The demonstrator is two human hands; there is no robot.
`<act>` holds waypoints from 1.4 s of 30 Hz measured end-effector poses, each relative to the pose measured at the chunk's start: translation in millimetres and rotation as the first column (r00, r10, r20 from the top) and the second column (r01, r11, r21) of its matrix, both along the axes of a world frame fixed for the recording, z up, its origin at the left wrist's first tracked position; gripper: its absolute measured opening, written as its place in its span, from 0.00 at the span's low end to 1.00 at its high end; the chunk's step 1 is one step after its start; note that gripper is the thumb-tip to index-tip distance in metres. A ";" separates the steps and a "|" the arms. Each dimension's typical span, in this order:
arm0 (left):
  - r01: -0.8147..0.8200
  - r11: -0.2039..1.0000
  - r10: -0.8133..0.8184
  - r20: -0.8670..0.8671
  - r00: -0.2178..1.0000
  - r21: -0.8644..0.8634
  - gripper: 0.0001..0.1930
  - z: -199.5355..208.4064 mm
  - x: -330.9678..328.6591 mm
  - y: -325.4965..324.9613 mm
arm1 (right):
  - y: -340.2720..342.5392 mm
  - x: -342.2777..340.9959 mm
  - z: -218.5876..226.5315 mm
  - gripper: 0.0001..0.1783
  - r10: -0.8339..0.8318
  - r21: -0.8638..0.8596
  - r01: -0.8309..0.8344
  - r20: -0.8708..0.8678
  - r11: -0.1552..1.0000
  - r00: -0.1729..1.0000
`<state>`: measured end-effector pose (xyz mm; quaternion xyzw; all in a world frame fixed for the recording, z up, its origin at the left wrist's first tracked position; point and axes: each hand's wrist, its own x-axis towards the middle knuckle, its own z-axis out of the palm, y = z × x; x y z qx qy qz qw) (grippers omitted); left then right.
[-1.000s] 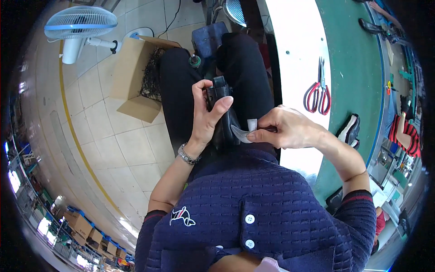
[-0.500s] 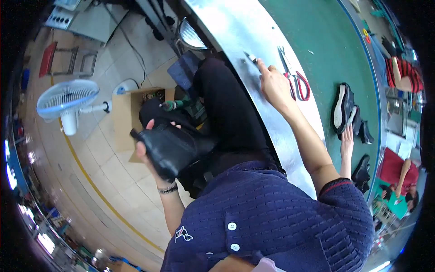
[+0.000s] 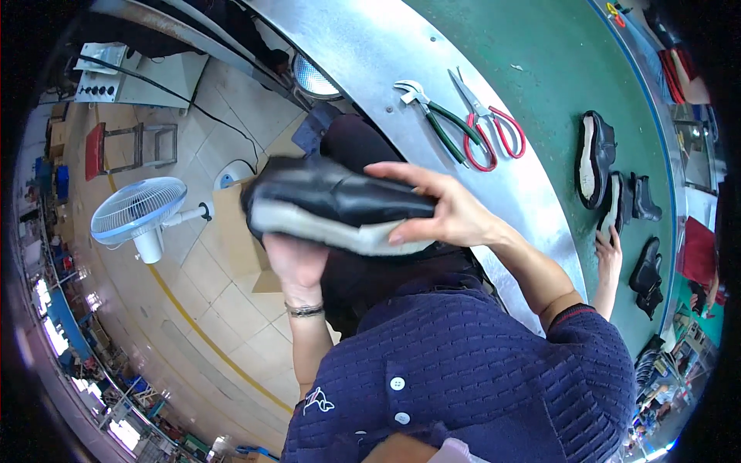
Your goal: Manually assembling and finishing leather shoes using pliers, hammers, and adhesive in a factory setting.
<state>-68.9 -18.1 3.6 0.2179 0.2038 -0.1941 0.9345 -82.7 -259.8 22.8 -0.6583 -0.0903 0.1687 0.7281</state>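
Observation:
A black leather boot [image 3: 332, 189] with a pale, unfinished-looking bottom edge is held sideways above my lap, slightly blurred. My left hand [image 3: 297, 258] supports one end from below, its fingers partly hidden behind the boot. At the other end my right hand [image 3: 451, 208] pinches it between thumb and fingers. On the metal table edge, beyond my right hand, lie green-handled pliers [image 3: 440, 123] with a hammer-like head. Red-handled scissors [image 3: 486, 119] are right beside them, the two handles overlapping.
Several black shoes [image 3: 594, 158] sit on the green surface [image 3: 532, 100] at the right, where another person's hand [image 3: 608, 251] touches one. A cardboard box [image 3: 239, 231] stands on the floor at my left, near a white-and-blue fan [image 3: 139, 208]. A round lamp [image 3: 312, 77] is beside the table.
My right hand has left the pliers on the table and come to the boot. The boot has turned, bringing its pale bottom edge into view. The other person's hand has shifted slightly.

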 end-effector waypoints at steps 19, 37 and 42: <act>0.194 0.946 -0.213 0.045 0.976 0.259 0.29 -16.3 -20.3 -7.0 | -198.6 44.0 -97.0 0.29 -0.689 -0.788 0.616 0.438 0.015 0.578; 0.501 0.736 -0.596 0.086 0.798 0.456 0.24 -29.3 -36.3 -63.6 | -163.1 -62.0 -129.9 0.10 -0.678 -0.630 0.757 0.482 0.172 0.555; 0.549 0.595 -0.721 0.089 0.687 0.588 0.21 -17.1 -40.1 -86.6 | -175.3 -103.1 -63.9 0.08 -0.822 -0.590 0.804 0.420 0.075 0.385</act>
